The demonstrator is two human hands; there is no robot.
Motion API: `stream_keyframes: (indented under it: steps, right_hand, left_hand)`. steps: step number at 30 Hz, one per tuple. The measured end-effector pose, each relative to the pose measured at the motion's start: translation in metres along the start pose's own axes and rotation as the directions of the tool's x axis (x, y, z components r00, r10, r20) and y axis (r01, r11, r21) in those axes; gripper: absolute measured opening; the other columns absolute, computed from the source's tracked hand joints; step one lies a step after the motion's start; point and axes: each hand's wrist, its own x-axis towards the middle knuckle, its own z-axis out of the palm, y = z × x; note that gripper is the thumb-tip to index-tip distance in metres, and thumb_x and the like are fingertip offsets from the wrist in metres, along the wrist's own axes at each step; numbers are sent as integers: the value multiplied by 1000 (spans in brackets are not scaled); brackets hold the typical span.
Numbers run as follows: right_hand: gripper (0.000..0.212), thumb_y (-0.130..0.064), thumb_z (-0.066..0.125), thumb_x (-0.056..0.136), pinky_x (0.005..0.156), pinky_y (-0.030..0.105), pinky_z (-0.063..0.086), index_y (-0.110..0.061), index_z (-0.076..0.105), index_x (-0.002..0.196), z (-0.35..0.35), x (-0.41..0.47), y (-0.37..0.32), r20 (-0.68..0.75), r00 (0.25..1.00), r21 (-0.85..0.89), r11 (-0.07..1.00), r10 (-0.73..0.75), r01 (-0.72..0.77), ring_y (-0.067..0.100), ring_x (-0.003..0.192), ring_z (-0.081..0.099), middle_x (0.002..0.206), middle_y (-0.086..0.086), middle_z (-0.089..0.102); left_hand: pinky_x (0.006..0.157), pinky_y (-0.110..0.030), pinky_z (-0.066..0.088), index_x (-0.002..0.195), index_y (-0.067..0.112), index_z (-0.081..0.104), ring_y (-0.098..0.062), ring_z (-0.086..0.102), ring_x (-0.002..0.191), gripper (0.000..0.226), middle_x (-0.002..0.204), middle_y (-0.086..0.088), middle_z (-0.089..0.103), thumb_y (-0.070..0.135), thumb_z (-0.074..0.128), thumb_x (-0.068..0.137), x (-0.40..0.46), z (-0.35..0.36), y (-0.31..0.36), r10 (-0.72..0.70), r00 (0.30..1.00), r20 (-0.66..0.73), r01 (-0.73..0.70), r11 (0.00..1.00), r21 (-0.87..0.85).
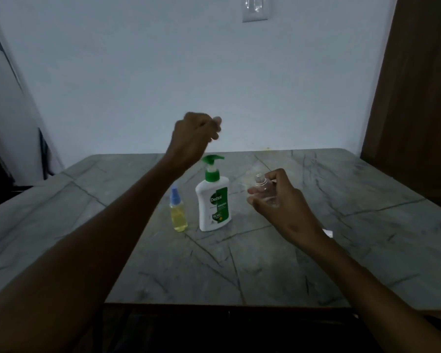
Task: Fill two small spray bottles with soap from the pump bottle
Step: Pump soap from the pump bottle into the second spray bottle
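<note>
A white soap pump bottle [212,202] with a green pump head stands upright mid-table. Just left of it stands a small spray bottle [178,212] with a blue cap and yellow liquid inside. My right hand [278,200] grips a second small clear bottle [262,187], uncapped and looking empty, right of the pump bottle and a little above the table. My left hand [196,133] hovers above the pump head with its fingers curled. I see nothing clearly held in it, and its fingertips are blurred.
The grey marbled table [239,263] stands against a pale wall. A small white object [327,233] lies on the table beside my right wrist, partly hidden. A brown wooden panel [418,98] rises at the right.
</note>
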Motion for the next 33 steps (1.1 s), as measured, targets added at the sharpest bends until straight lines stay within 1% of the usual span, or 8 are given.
stream_keyframes:
  steps: [2,5,6,13,18,22,26,33]
  right_hand:
    - [40,-35,76,89,65,2,46,-22,48,115,11,9,-2,-10,1000,-1,1000,6,-6,-8,86,63,103,-16,65]
    - [40,-36,78,87,74,13,55,-19,53,114,27,25,0,-48,999,30,1000,2,-1,-1,91,67,109,-7,70]
    - [39,-37,78,86,76,17,57,-19,55,113,32,30,2,-61,998,32,999,-1,3,-1,91,67,109,-6,70]
    - [41,-42,70,92,72,6,48,-18,61,123,50,43,12,-78,996,26,999,-42,44,-3,92,64,115,-6,71]
    - [39,-41,70,92,73,5,46,-20,60,124,49,39,16,-110,992,27,997,-65,68,-9,91,61,113,-12,67]
    - [39,-41,71,91,69,-1,43,-21,60,123,49,37,17,-129,990,26,998,-54,57,-19,85,56,108,-21,61]
    - [32,-45,70,90,70,1,41,-27,59,115,52,37,15,-142,986,1,996,-90,91,-21,84,57,97,-34,55]
    - [38,-49,70,89,77,14,48,-22,64,114,61,36,16,-97,985,-19,990,-143,142,0,94,65,107,-12,71]
  left_hand:
    - [95,-44,57,96,9,76,-20,73,87,43,89,-2,77,41,50,103,6,11,-4,-76,995,66,72,996,51]
    - [100,-54,53,94,8,74,-27,72,92,42,90,-4,76,40,47,98,21,24,-10,-216,975,41,212,972,100]
    - [99,-55,54,94,9,72,-28,71,93,42,92,-6,75,41,46,95,26,27,-13,-251,968,24,246,962,118]
    - [97,-53,54,91,12,65,-31,71,93,33,97,-7,73,33,45,74,48,44,-43,-397,917,33,386,907,166]
    - [97,-56,56,89,10,62,-31,70,97,29,98,-10,71,25,51,68,57,47,-53,-438,897,59,417,883,217]
    - [94,-54,56,88,10,64,-28,64,93,12,101,-9,63,20,60,82,56,50,-51,-411,909,71,363,863,351]
    - [98,-53,53,88,13,55,-31,63,100,7,104,-10,62,20,58,89,46,51,-39,-378,925,29,345,872,348]
    - [101,-54,53,89,13,54,-33,65,104,14,106,-12,66,22,58,80,42,52,-38,-444,896,13,422,860,286]
